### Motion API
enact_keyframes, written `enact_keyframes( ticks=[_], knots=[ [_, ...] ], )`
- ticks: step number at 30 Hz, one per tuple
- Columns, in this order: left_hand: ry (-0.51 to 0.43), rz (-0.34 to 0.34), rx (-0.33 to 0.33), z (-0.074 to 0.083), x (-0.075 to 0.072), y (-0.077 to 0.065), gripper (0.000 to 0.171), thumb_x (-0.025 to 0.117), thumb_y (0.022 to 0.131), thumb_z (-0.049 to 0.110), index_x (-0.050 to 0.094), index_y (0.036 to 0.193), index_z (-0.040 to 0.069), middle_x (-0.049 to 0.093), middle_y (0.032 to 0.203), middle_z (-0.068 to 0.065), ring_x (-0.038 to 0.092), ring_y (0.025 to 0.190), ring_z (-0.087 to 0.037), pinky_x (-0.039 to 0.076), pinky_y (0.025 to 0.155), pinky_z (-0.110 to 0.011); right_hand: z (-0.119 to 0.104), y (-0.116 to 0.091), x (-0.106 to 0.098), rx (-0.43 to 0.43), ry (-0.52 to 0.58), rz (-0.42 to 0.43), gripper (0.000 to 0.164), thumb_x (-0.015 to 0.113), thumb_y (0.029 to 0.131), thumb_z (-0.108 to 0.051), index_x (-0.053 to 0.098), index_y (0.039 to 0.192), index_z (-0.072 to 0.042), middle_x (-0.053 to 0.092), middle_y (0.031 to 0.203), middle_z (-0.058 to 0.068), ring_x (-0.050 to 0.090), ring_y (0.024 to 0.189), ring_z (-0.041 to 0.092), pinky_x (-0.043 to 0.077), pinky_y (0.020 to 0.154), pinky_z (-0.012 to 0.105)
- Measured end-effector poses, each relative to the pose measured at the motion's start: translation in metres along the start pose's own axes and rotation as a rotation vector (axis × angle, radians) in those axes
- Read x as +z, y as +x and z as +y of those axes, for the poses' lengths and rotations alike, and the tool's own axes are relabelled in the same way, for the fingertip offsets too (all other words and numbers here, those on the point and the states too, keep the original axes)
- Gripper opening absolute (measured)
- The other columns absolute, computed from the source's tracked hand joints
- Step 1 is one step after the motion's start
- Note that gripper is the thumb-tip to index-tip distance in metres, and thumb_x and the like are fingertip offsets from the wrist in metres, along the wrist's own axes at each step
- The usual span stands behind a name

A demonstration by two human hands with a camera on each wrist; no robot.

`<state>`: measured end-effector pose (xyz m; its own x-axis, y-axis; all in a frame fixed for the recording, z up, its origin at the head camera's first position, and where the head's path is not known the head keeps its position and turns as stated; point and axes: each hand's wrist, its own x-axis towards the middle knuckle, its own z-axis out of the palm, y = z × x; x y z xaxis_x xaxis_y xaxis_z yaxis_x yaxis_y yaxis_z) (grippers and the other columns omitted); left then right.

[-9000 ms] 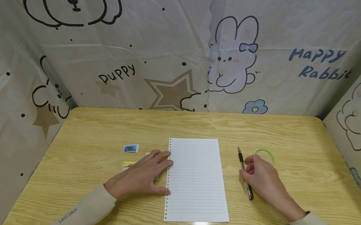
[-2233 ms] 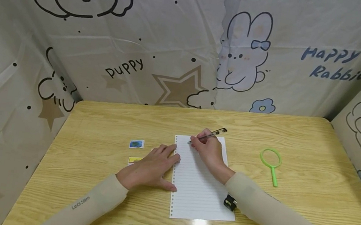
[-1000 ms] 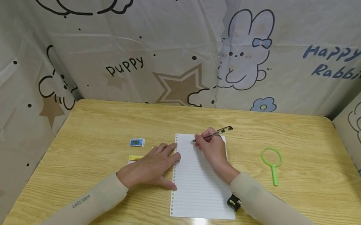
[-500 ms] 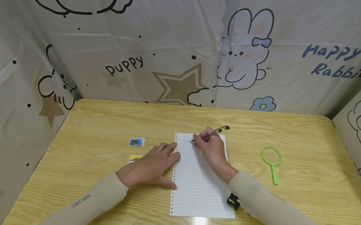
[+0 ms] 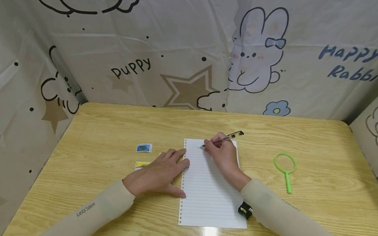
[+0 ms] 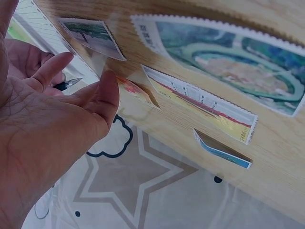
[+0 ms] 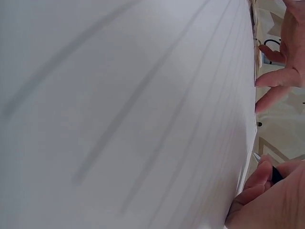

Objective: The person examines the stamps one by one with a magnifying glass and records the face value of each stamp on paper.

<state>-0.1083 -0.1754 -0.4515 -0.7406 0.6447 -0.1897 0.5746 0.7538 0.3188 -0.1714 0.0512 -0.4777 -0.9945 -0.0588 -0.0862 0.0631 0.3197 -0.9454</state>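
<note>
A lined loose-leaf sheet [image 5: 215,193] with punched holes down its left edge lies on the wooden table. My right hand [image 5: 224,158] pinches a black pen [image 5: 231,135] near its tip and rests over the sheet's upper part. The pen's tip is at the top lines, where small faint marks show. With fingers spread, my left hand [image 5: 158,173] rests at the sheet's left edge, fingertips and thumb on the margin. Under and beside it are several postage stamps, among them a yellow-and-red stamp [image 6: 202,105] and a large green stamp [image 6: 228,62].
To the right of the sheet lies a green magnifying glass [image 5: 287,183]. A small blue stamp [image 5: 144,147] is at the left. Printed cloth [image 5: 184,45] walls in the table's [image 5: 109,123] back and sides. A black wrist strap [image 5: 245,210] shows under the right sleeve.
Since the earliest frame, my right hand has picked up the pen from the table and brought it onto the sheet's top lines. Lately it has made only tiny shifts; my left hand stays at the margin.
</note>
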Motion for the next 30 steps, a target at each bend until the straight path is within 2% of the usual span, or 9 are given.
enact_keyframes(
  ticks=[8,15,18,21,26,30],
  knots=[
    [0.005,-0.006,-0.005,0.002,-0.002,0.0,0.085,0.087,0.088,0.06,0.055,0.145,0.006,0.034,0.167,-0.03,0.039,0.145,-0.047,0.04,0.114,-0.063,0.0,0.001,-0.002,0.031,0.031,0.011,0.018,0.075,0.105,-0.02,0.065,0.099,-0.006,0.077,0.091,0.009,0.074,0.088,0.027,0.052,0.069,0.022],
    [0.002,-0.002,-0.014,0.003,0.0,-0.002,0.083,0.088,0.088,0.059,0.057,0.144,0.007,0.038,0.164,-0.028,0.04,0.145,-0.046,0.039,0.116,-0.063,0.0,-0.001,-0.005,0.043,0.088,0.01,0.012,0.078,0.102,-0.013,0.07,0.105,-0.003,0.073,0.09,0.006,0.064,0.077,0.015,0.048,0.064,0.023],
    [0.001,-0.001,-0.016,0.004,-0.001,-0.002,0.083,0.088,0.088,0.059,0.057,0.145,0.007,0.039,0.164,-0.027,0.04,0.145,-0.046,0.039,0.116,-0.062,0.0,-0.001,-0.009,0.064,0.122,0.004,0.014,0.075,0.103,-0.016,0.073,0.108,-0.003,0.075,0.091,0.007,0.065,0.077,0.015,0.049,0.063,0.024],
    [0.004,0.003,-0.011,0.004,-0.001,-0.001,0.082,0.088,0.088,0.058,0.057,0.143,0.007,0.039,0.163,-0.026,0.04,0.145,-0.045,0.039,0.115,-0.061,-0.001,-0.001,-0.013,0.108,0.169,-0.012,0.025,0.067,0.108,-0.024,0.076,0.115,-0.002,0.078,0.094,0.009,0.068,0.08,0.016,0.05,0.067,0.025],
    [0.002,0.009,-0.002,0.004,-0.001,0.0,0.079,0.09,0.088,0.057,0.057,0.14,0.007,0.04,0.163,-0.027,0.041,0.144,-0.045,0.039,0.113,-0.06,-0.003,-0.002,-0.021,0.177,0.271,-0.073,0.048,0.043,0.112,-0.033,0.075,0.129,0.0,0.08,0.107,0.012,0.073,0.088,0.018,0.052,0.077,0.028],
    [-0.003,0.005,-0.008,0.004,-0.002,0.0,0.08,0.089,0.088,0.057,0.057,0.141,0.007,0.039,0.163,-0.027,0.04,0.144,-0.045,0.038,0.114,-0.06,-0.004,-0.003,-0.025,0.201,0.35,-0.107,0.054,0.037,0.111,-0.032,0.069,0.139,0.002,0.079,0.116,0.015,0.074,0.092,0.019,0.053,0.08,0.029]
  ],
)
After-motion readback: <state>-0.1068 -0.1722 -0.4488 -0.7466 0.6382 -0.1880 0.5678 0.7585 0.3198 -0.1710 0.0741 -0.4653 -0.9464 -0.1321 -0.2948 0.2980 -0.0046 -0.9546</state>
